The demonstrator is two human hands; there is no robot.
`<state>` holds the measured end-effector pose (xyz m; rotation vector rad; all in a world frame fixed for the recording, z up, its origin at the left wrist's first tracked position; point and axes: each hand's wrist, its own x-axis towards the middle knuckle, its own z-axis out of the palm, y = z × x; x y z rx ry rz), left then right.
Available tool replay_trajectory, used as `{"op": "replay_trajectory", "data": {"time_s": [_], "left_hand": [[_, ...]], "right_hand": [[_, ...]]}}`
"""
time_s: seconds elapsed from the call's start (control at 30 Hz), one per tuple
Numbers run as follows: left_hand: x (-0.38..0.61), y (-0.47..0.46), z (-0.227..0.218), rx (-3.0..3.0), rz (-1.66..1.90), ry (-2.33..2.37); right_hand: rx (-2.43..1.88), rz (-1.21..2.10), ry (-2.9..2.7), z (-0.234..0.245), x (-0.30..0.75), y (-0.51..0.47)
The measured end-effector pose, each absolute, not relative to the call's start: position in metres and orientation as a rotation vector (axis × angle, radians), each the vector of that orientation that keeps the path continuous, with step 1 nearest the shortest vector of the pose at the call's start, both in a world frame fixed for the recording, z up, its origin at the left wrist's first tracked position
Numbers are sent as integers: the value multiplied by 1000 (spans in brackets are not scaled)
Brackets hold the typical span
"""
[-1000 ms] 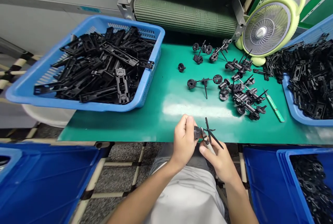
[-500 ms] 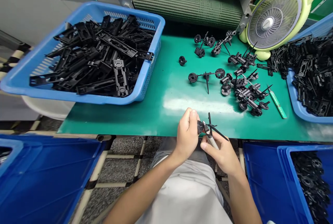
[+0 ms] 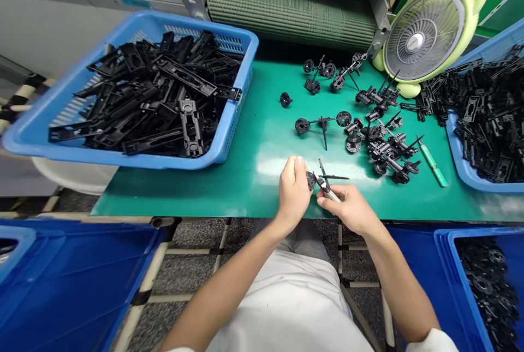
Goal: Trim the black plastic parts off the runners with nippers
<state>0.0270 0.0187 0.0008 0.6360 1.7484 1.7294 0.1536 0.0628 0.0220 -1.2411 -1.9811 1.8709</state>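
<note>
Closed around a black plastic part (image 3: 311, 180), my left hand (image 3: 295, 191) is over the front edge of the green table. My right hand (image 3: 347, 206) grips a pair of nippers (image 3: 331, 194) with light handles. Their jaws meet the thin black sprue (image 3: 327, 177) beside the held part; whether they have cut through it I cannot tell. Beyond my hands lies a black moulding with two round discs (image 3: 323, 121), still on its sprue. More black mouldings (image 3: 387, 147) are heaped to the right, and a single small round part (image 3: 285, 100) lies apart.
A blue basket (image 3: 223, 158) of long black parts stands left, another blue basket (image 3: 470, 180) right. A green-handled knife (image 3: 434, 163) lies near the heap. Behind are a yellow-green fan (image 3: 426, 41) and a conveyor belt (image 3: 286, 13). Blue bins (image 3: 446, 281) flank my legs below the table.
Both hands have moved up and slightly away from my body, with the part and the nippers. The sprue has turned in the grip. The view has shifted slightly.
</note>
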Motion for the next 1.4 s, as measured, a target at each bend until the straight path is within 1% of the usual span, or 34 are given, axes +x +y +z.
{"op": "replay_trajectory", "data": {"time_s": [0.1,0.23,0.33,0.4,0.47,0.53,0.63,0.7,0.8,0.87,0.97,1.07,1.13,1.17,1.23,1.3,1.33,1.4], "left_hand": [[21,26,-4,583,1749,1686],[12,31,-7,569,1792,1777],[1,30,-6,582,1806,1808],[-6,24,-5,593,1768,1735],[-11,17,-2,584,1684,1626],[-13,11,1,641,1581,1606],[-13,13,9,1050,1427,1823],[-11,24,13,1395,1248,1939],[-9,47,13,1673,934,1934],[-5,53,10,1739,841,1881],[-1,31,8,1781,967,1774],[-8,-30,15,1861,1285,1770],[-28,-76,25,1910,1495,1967],[-44,-97,32,1886,1573,2148],[-90,-130,47,1624,1658,2616],[-149,-150,66,1112,1685,3004],[-180,-156,75,843,1720,3102],[-238,-159,91,692,1654,3106]], "right_hand": [[-1238,1939,-2005,19,143,77],[-1248,1992,-2001,17,134,86],[-1217,2050,-2027,21,141,89],[-1144,2131,-2022,24,157,91],[-1052,2173,-1926,22,178,93],[-992,2123,-1750,14,200,93],[-943,1976,-1464,-4,221,92],[-902,1910,-1320,-14,225,90],[-839,1883,-1208,-21,225,88],[-804,1896,-1177,-21,225,88],[-755,1921,-1150,-19,229,88],[-703,1953,-1138,-19,235,85],[-719,1948,-1142,-22,239,83],[-751,1931,-1150,-24,240,82],[-811,1904,-1165,-30,244,83],[-854,1879,-1174,-37,246,84],[-876,1868,-1174,-40,247,84],[-919,1854,-1172,-44,250,83]]}}
